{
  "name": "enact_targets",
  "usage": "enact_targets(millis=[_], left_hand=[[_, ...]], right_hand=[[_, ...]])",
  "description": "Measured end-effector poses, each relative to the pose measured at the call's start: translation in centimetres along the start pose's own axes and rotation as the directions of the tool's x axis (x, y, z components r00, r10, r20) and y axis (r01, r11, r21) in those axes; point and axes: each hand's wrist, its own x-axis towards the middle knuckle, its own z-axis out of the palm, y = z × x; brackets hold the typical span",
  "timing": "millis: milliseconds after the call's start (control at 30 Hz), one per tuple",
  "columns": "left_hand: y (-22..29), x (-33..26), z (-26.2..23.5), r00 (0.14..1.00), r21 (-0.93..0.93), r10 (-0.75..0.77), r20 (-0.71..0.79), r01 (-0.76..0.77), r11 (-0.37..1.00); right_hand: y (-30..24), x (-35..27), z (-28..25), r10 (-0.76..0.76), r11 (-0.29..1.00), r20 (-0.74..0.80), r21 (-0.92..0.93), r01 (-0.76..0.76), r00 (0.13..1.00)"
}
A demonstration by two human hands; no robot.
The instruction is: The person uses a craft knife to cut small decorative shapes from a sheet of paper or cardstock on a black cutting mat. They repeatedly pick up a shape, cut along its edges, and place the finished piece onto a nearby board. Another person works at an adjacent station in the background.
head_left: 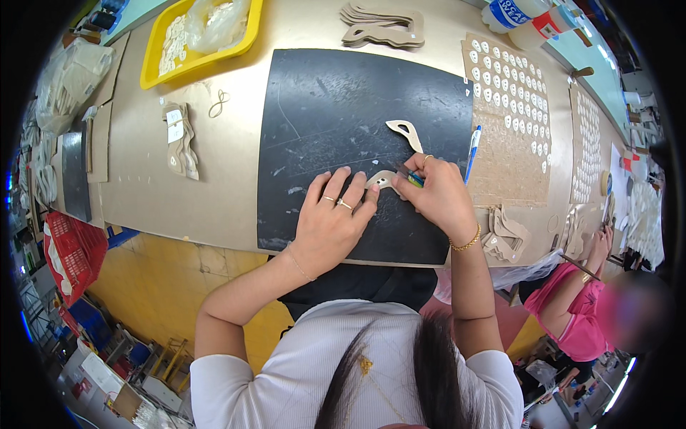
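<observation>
A curved beige cut piece (pixel 383 176) lies on the black cutting board (pixel 329 107) in front of me. With its fingers stretched and spread, my left hand (pixel 330 223) presses fingertips onto this piece and the board beside it. My right hand (pixel 444 199) is closed around a small slim tool (pixel 414 179) with a green part, held at the piece's right end; its tip is hidden by my fingers. Just beyond that hand rests another beige piece (pixel 406 131) with a cut-out hole. A blue and white pen (pixel 472 154) lies along the board's right edge.
Beige pieces are stacked at the back (pixel 382 28), the left (pixel 181 143) and the front right (pixel 506 236). A yellow tray (pixel 150 68) stands back left. Rows of small white pieces cover a brown sheet (pixel 500 161). A person in pink (pixel 579 314) works at the right.
</observation>
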Motion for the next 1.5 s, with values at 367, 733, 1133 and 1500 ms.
enact_targets(millis=[367,733,1133,1500], left_hand=[[-0.1,-0.5,0.7,1.000,-0.017,-0.022,0.000,0.022,1.000],[-0.1,-0.4,0.7,0.998,-0.066,-0.058,-0.004,0.058,0.996],[1.1,0.0,1.2,0.993,0.063,-0.103,-0.055,0.106,0.992],[0.7,-1.0,0.9,0.998,0.054,-0.068,-0.012,0.069,0.996]], right_hand=[[-0.6,0.9,-0.9,0.026,1.000,0.130,-0.004,-0.026,0.991],[-0.9,1.3,-1.0,0.051,0.999,0.138,-0.009,-0.050,0.989],[-0.9,1.0,-0.2,0.014,0.998,0.028,-0.063,-0.012,0.999],[-0.6,1.0,0.5,-0.008,0.992,-0.033,-0.130,0.003,0.999]])
